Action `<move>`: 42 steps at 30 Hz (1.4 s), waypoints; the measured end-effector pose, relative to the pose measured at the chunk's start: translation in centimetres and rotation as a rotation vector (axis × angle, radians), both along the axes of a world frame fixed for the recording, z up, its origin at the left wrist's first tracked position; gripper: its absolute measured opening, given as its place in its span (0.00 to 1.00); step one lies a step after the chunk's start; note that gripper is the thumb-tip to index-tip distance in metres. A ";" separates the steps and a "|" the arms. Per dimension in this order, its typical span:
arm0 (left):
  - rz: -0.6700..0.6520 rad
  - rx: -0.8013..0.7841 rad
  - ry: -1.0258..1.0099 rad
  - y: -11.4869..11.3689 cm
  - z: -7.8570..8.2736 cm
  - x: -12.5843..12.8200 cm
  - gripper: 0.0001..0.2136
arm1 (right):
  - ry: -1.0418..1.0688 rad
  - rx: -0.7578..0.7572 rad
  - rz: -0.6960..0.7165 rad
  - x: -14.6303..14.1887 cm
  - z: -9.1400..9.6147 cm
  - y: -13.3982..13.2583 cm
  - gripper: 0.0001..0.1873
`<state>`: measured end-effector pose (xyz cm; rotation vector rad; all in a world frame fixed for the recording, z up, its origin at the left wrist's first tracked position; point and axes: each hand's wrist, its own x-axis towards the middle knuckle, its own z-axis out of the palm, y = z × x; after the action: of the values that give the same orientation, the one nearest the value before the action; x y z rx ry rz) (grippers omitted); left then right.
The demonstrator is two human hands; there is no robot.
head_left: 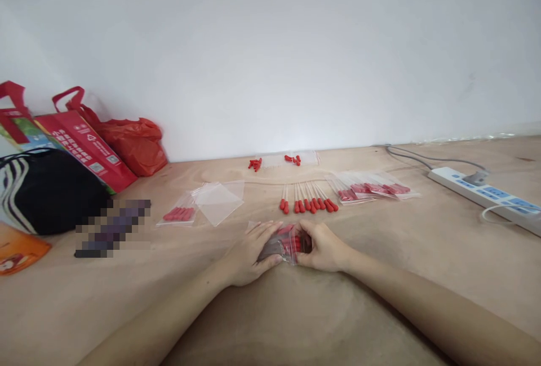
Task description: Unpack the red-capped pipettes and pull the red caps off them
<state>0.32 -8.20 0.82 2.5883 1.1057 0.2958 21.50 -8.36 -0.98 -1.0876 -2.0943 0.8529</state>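
A clear zip-lock bag (276,250) lies on the table between my hands, its red zip line towards the right. Droppers with red rubber bulbs (297,243) sit at its mouth, the bulbs partly hidden by my fingers. My left hand (253,253) grips the bag's left part, with fingers over the far edge and thumb along the near one. My right hand (323,246) is curled round the bulb ends at the mouth. Just beyond, several loose droppers (313,203) lie in a row, glass tubes pointing away.
Filled bags (372,188) overlap at the right; another filled bag (178,215) and flat empty bags (217,202) lie left. Loose red bulbs (255,164) are near the wall. A power strip (486,194) stands right. A black bag (54,191) and red bag (135,146) stand left.
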 end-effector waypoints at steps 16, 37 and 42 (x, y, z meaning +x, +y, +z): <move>0.001 -0.020 0.039 0.2 -0.1 0.0 0.27 | 0.362 -0.470 0.012 1.4 -0.1 0.9 0.14; 0.016 -0.042 0.014 0.2 0.3 0.1 0.26 | 0.656 0.091 -0.668 10.7 2.1 5.8 0.14; 0.020 -0.051 0.043 0.2 0.3 0.1 0.26 | 0.187 0.435 -0.679 8.5 -0.6 6.2 0.07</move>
<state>0.40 -8.00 1.12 2.5517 1.1393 0.2148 30.03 -2.18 -1.61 -1.2867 -1.4926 0.1486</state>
